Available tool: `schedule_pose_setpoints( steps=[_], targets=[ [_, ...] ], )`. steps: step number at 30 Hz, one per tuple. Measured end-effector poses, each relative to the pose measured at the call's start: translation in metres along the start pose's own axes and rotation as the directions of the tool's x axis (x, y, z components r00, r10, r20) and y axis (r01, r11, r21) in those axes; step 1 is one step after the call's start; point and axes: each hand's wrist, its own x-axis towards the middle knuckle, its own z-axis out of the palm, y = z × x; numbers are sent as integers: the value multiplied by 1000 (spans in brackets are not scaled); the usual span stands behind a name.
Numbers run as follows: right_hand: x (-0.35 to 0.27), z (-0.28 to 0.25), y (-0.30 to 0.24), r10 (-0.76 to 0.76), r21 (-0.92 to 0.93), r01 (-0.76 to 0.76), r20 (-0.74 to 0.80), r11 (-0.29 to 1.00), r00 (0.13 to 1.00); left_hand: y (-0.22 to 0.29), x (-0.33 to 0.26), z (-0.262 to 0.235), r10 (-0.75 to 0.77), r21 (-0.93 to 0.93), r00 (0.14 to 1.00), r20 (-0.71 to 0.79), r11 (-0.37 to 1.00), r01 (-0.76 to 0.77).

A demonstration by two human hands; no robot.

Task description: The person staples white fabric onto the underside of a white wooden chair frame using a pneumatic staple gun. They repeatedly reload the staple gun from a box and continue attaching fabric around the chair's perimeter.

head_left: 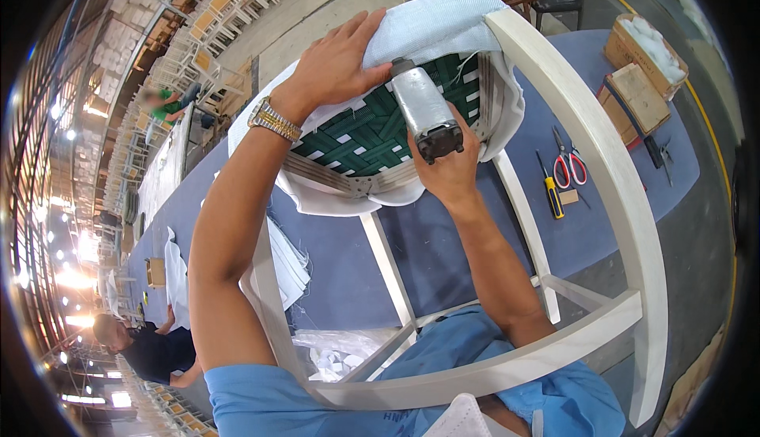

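Note:
A pale wooden chair frame (590, 112) lies tipped on the blue work table, its seat underside facing me. Green woven webbing (348, 132) fills the seat opening, and light fabric (439, 21) wraps over the seat edge. With fingers stretched out, my left hand (336, 61) lies flat on that fabric at the far edge; its thumb points to the tool's nose. My right hand (451, 160) is closed around a silver and black staple gun (423, 100), whose nose meets the fabric edge beside my left thumb. The gun's handle is mostly hidden by my fingers.
To the right on the table (570, 239) lie a yellow screwdriver (552, 191), red-handled scissors (564, 164), pliers (666, 156) and cardboard boxes (645, 53). Cut fabric pieces (285, 263) sit at the left. Other people work farther off; rows of chairs (214, 9) stand behind.

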Motion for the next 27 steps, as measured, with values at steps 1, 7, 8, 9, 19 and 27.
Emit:
schedule_pose_setpoints(
  steps=[1,7,8,9,19,27],
  targets=[
    [1,-1,-1,-24,-21,24,-2,999,1000,2,0,1,-10,5,1000,2,1000,10],
    [-1,-3,0,-19,-25,20,45,999,999,6,3,0,-28,-3,1000,-9,1000,28],
    [0,-3,0,-22,-24,24,46,999,999,6,3,0,-27,-2,1000,-11,1000,27],
    [0,-4,-2,22,-3,-22,66,1000,998,6,4,0,-30,-4,1000,-11,1000,30],
    [-5,2,-10,120,33,-122,61,992,991,7,0,0,-10,-10,1000,-24,1000,10],
    [0,0,-15,121,17,-123,83,992,989,14,3,1,-43,40,999,-25,998,44]
  ],
)
